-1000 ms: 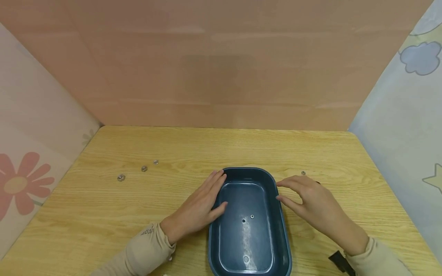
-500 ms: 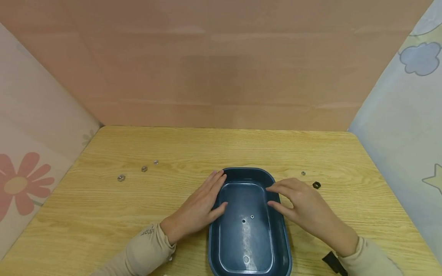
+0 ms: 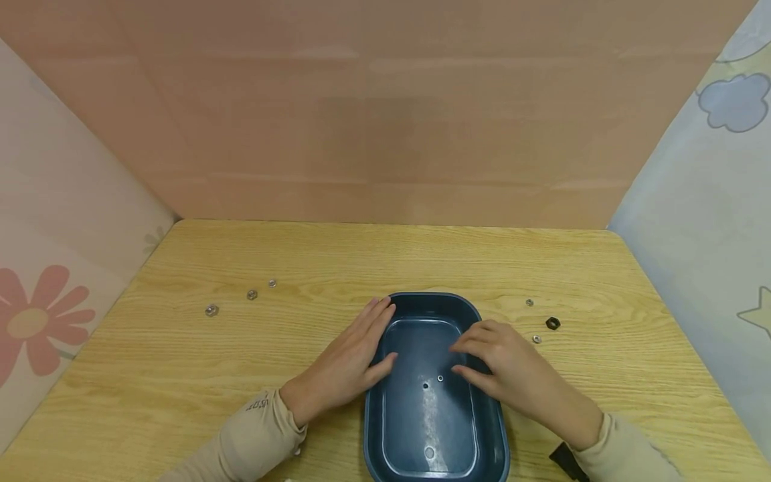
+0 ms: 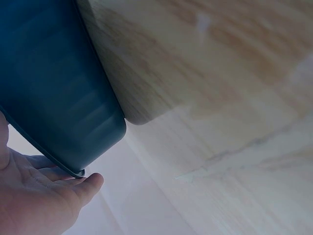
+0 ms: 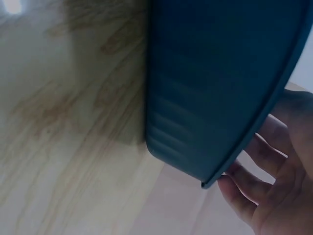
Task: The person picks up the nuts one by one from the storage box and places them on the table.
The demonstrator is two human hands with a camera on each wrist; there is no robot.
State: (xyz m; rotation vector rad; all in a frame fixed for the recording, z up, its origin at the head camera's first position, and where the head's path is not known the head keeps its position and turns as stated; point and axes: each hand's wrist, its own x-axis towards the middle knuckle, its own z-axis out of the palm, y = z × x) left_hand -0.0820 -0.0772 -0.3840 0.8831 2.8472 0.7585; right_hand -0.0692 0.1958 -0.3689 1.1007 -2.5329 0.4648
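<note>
A deep blue plastic tray (image 3: 430, 348) stands on the table in the head view. My left hand (image 3: 346, 358) rests over its left rim, fingers straight and thumb inside. My right hand (image 3: 500, 365) reaches over the right rim, its bent fingers and thumb apart with nothing seen between them. Just left of that thumb, a small silver nut (image 3: 440, 379) lies on the tray floor beside a tiny dark nut-like piece (image 3: 425, 385). Both wrist views show the tray's outer wall, with the left fingers (image 4: 88, 188) and right fingers (image 5: 237, 196) near the rim.
Silver nuts (image 3: 211, 310), (image 3: 251, 294) and a smaller silver nut (image 3: 272, 284) lie on the table (image 3: 337, 254) at left. To the right are a black nut (image 3: 553, 323) and two small silver nuts (image 3: 537, 339). A tan panel (image 3: 385, 134) closes the back.
My right hand has moved left, from outside the tray's right rim to over its inside. The black nut and a silver nut have come into sight behind it. My left hand stays put.
</note>
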